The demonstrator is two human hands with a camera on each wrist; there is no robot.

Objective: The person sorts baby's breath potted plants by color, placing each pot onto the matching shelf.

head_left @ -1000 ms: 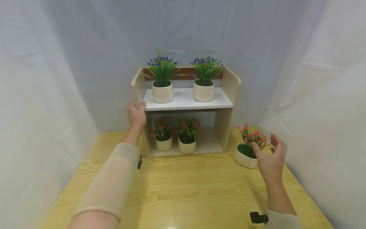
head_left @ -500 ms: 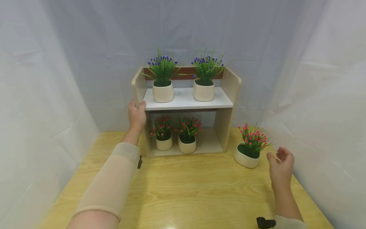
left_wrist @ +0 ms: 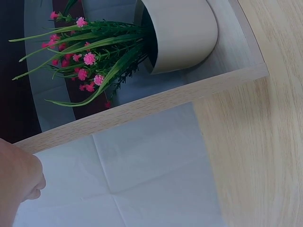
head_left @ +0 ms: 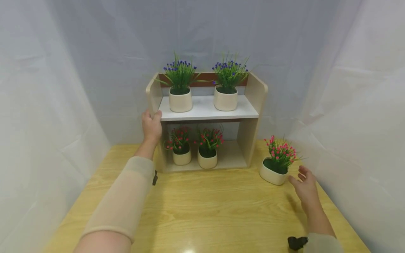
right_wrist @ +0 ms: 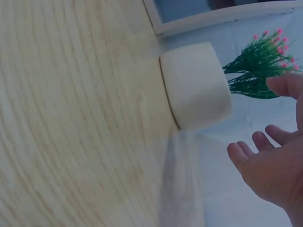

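My left hand grips the left side panel of a two-tier wooden shelf, thumb at the front edge by the white upper board. In the left wrist view only part of that hand shows beside the panel edge. To the right of the shelf, a potted plant with pink flowers stands on the table in a cream pot. My right hand is just right of this pot, fingers parted and holding nothing. The right wrist view shows a gap between the hand and the pot.
Two purple-flowered pots stand on the upper board. Below them, two pink-flowered pots occupy the left and middle of the lower tier. Pale sheeting hangs around the wooden table.
My right hand has drawn back from the pink flowers, moving right and down, then slightly back left toward the pot. The left hand keeps its grip on the shelf.
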